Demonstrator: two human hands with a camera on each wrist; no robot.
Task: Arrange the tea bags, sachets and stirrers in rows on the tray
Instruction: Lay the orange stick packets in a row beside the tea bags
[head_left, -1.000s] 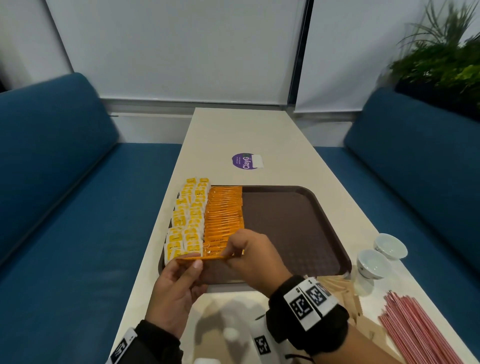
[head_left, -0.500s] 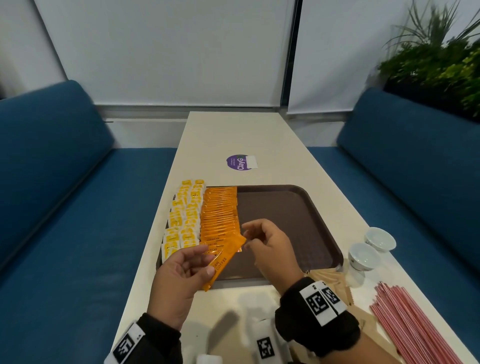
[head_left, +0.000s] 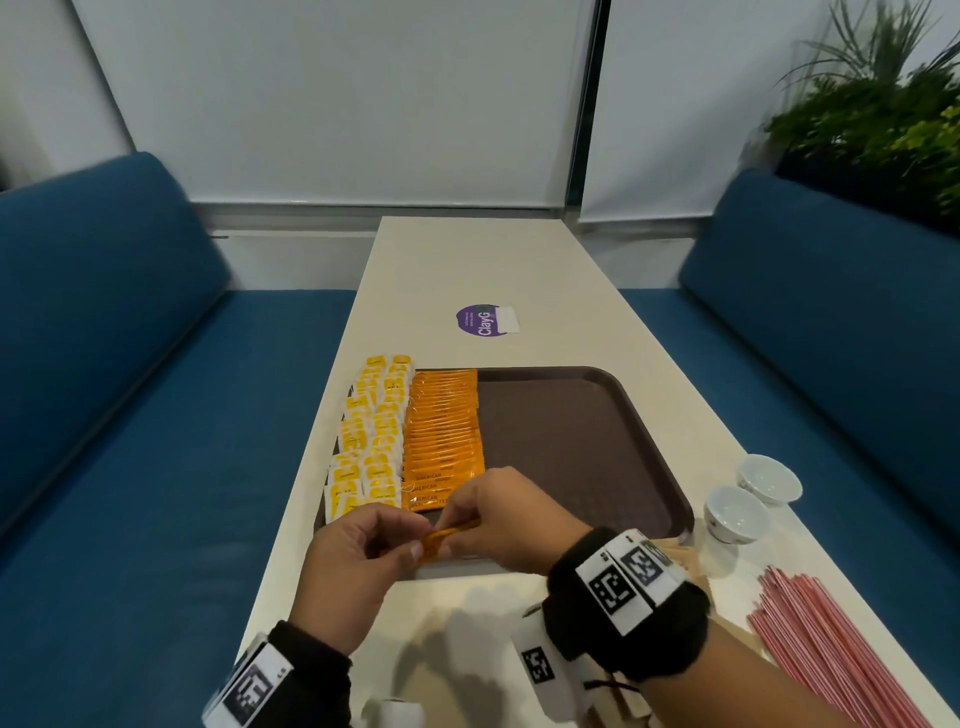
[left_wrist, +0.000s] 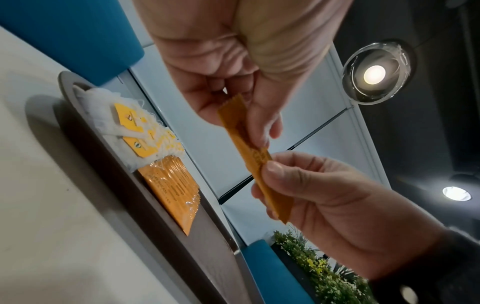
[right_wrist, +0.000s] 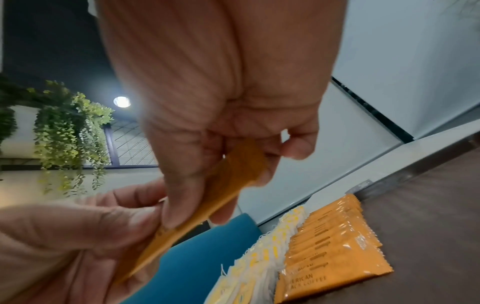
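Note:
A brown tray (head_left: 582, 441) lies on the table. Along its left side stand rows of white tea bags with yellow tags (head_left: 371, 436) and a row of overlapping orange coffee sachets (head_left: 441, 436). Above the tray's near edge both hands pinch one orange sachet (head_left: 441, 538) (left_wrist: 255, 162) (right_wrist: 207, 197). My left hand (head_left: 358, 566) holds its left end, my right hand (head_left: 498, 514) its right end. In the left wrist view the right hand's (left_wrist: 298, 191) thumb presses on the sachet's middle. Red-and-white stirrers (head_left: 826, 644) lie in a bundle at the near right of the table.
Two small white cups (head_left: 748, 499) stand right of the tray. Brown paper sachets (head_left: 680, 556) lie near my right wrist. A purple sticker (head_left: 485, 319) marks the table further back. Blue benches (head_left: 130, 415) flank the table; a plant (head_left: 883, 114) stands at far right.
The sachet, tilted steeply in my left hand half a second ago, is now near level and held at both ends. My right hand has taken hold of it again.

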